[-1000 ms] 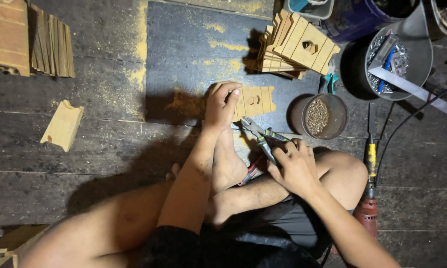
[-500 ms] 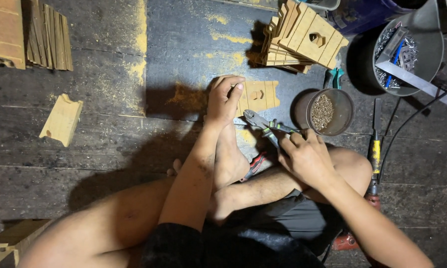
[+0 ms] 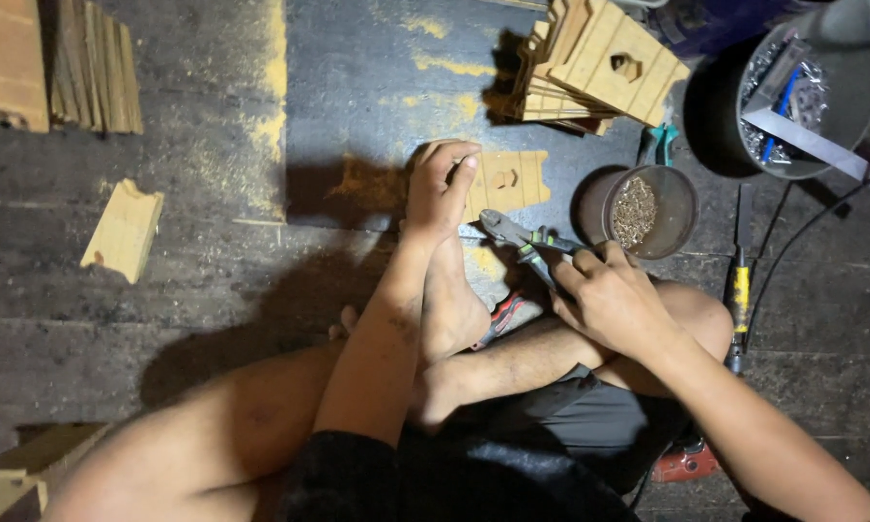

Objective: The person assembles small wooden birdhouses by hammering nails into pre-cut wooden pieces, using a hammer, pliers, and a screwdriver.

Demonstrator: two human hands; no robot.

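A: Change since earlier: right hand has drawn the grey-jawed pliers with green-and-black handles closer to the left hand; the notched flat pale wooden piece has not moved.

B: Hand states?

A: Left hand: fingers curled, pressing that wooden piece to the dark floor, piece just beyond its fingertips. Right hand: closed around the plier handles, jaws pointing at the left hand.

B: Surroundings?

A: Beyond the right hand: round brown tub of small metal bits. Further beyond: stack of similar wooden pieces.
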